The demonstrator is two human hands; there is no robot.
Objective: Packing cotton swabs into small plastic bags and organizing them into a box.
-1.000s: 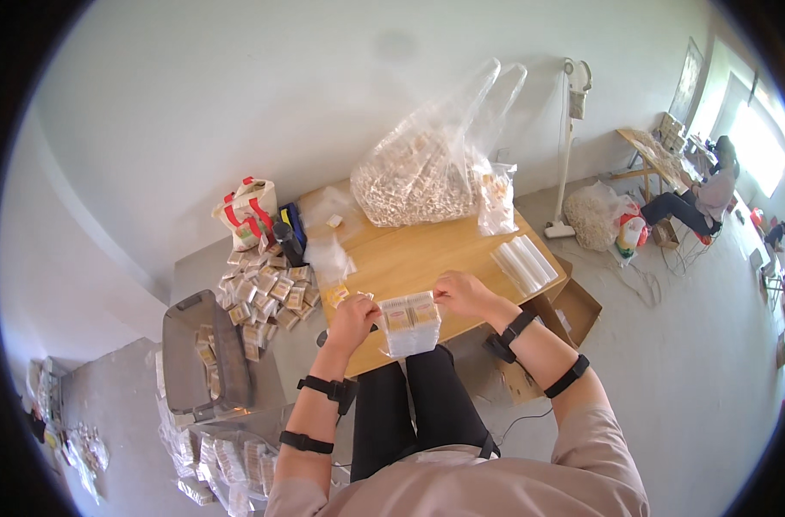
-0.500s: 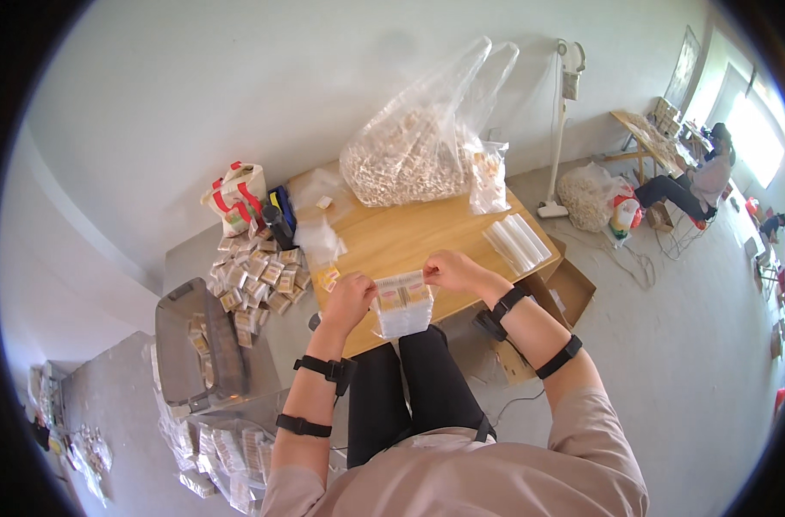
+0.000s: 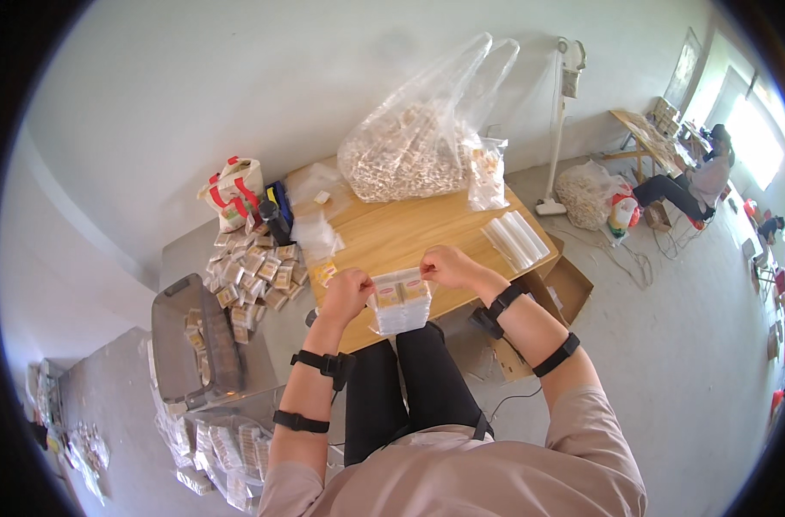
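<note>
My left hand (image 3: 351, 290) and right hand (image 3: 445, 266) each have thumb and fingertips pinched narrow on an upper corner of the clear plastic bundle with two yellow-brown panels (image 3: 400, 303), which hangs at the centre of the frame in front of the near edge of the pale wooden table (image 3: 409, 237), just above my black-trousered knees (image 3: 418, 375). What has just changed is its upper end: a clear band now shows more plainly between my fingertips, so I judge that I have the top edge drawn out straight and that the work is at the gripping and spreading stage. I cannot tell whether the bundle's pale, layered lower part rests on anything. Against the earliest frame, my hands and the bundle sit higher in the picture, but so do the large clear bag full of small pale pieces (image 3: 407, 159) at upper centre and the row of clear plastic sleeves (image 3: 519, 241) right of centre; most of that shift I put down to my head moving. The heap of small clear-wrapped tan packets (image 3: 254, 271) and the grey translucent plastic bin (image 3: 222, 345), both on the left, look unaltered.
</note>
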